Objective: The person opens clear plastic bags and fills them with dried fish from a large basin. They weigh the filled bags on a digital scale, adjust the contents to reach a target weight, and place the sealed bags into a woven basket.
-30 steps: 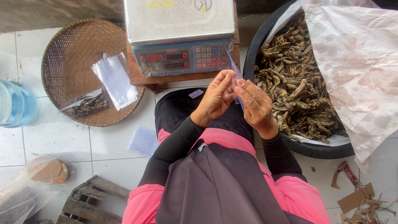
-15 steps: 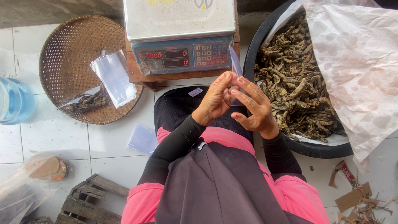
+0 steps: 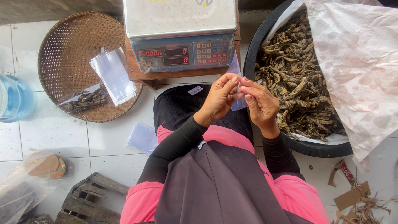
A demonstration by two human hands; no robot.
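Both hands meet in front of my chest, pinching one small clear plastic bag [image 3: 237,85] between them. My left hand [image 3: 219,97] grips its left edge with thumb and fingers. My right hand [image 3: 259,103] holds the right edge, fingers curled. The bag stands upright, its top corner rising against the front of a digital weighing scale [image 3: 182,31]. Just right of my hands sits a large black tub [image 3: 253,52] lined with plastic and heaped with dried brown pieces [image 3: 298,91].
A round woven tray [image 3: 66,45] at the left carries clear bags [image 3: 112,74] and a filled bag of dried pieces [image 3: 85,99]. One empty bag [image 3: 142,137] lies on the white tiles. A blue water bottle [image 3: 14,99], wooden slats [image 3: 89,199] and cardboard scraps [image 3: 352,195] lie around.
The hands have spread apart slightly and the small bag now stands taller between them. Nothing else moved.
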